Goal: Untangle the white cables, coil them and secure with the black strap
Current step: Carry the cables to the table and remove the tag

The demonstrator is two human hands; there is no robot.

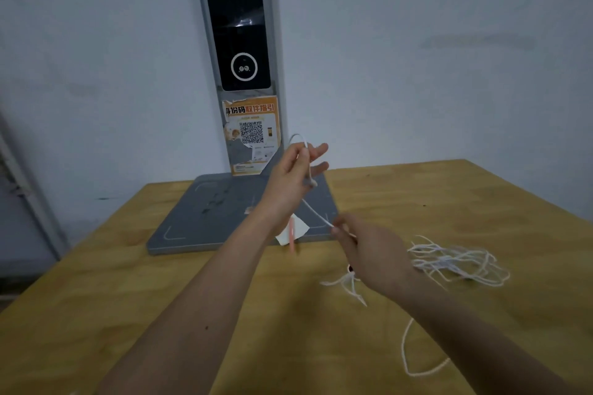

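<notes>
Orange sticker (253, 125) on grey stand (276, 42), "取件指引", QR code (252, 132)

Both hands raised, left (293, 176) higher, right (369, 250) pinching.
</notes>
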